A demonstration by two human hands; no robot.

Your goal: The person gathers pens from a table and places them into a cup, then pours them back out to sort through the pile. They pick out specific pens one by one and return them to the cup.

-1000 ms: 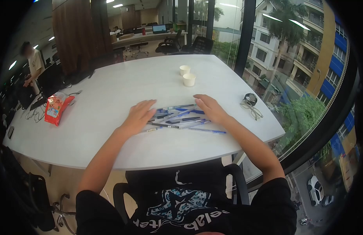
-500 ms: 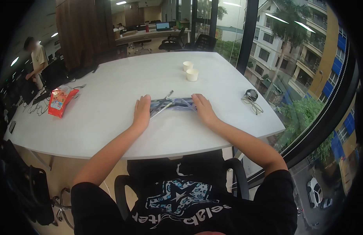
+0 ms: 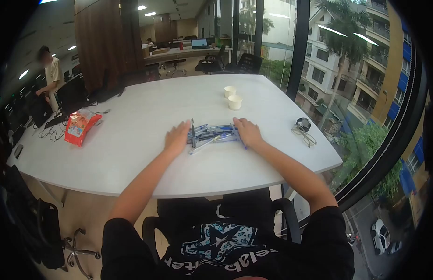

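Note:
A loose pile of several pens (image 3: 214, 134) lies on the white table (image 3: 156, 107), mostly sideways, with some crossing at angles. My left hand (image 3: 177, 136) rests against the pile's left end, fingers stretched forward. Beside its fingertips one dark pen (image 3: 193, 132) points away from me across the others. At the right end of the pile my right hand (image 3: 247, 133) touches the pen ends, its fingers extended. The pens lie between the two palms, and neither hand is closed round them.
Two paper cups (image 3: 234, 102) stand beyond the pens. Glasses (image 3: 307, 138) and a dark round object (image 3: 303, 124) lie at the right, near the window. A red packet (image 3: 80, 127) and cables are at the left. A person (image 3: 52, 77) stands at the far left.
The pens, bunched and raised between my hands before, now lie flatter and more spread out. The view has shifted, so the table appears lower.

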